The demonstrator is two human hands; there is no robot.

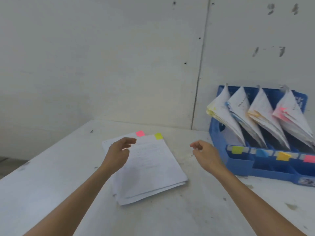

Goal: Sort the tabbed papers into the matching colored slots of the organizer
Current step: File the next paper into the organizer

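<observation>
On the white table (51,188) lies the stack of papers (150,172), white sheets a little fanned at the near corner, the top one carrying faint writing too blurred to read. The left hand (119,152) hangs over the stack's far left part with fingers loosely curled and holding nothing; whether it touches the paper cannot be told. The right hand (206,155) is off the stack's right side, between it and the organizer (265,172), fingers likewise loosely bent and holding nothing. At the stack's far edge two tabs stick out, just beyond the left fingertips: a pink tab (140,133) and a yellow-green tab (158,136). The organizer is blue plastic, and its front rail has four coloured markers — green (236,149), blue (261,153), orange (283,156), pink (309,158). Behind them four bundles of sorted papers (262,109) lean leftward in the slots. A sticker on its front corner is unreadable. The wall (102,57) behind shows faint smudged digits — perhaps "9 4".
</observation>
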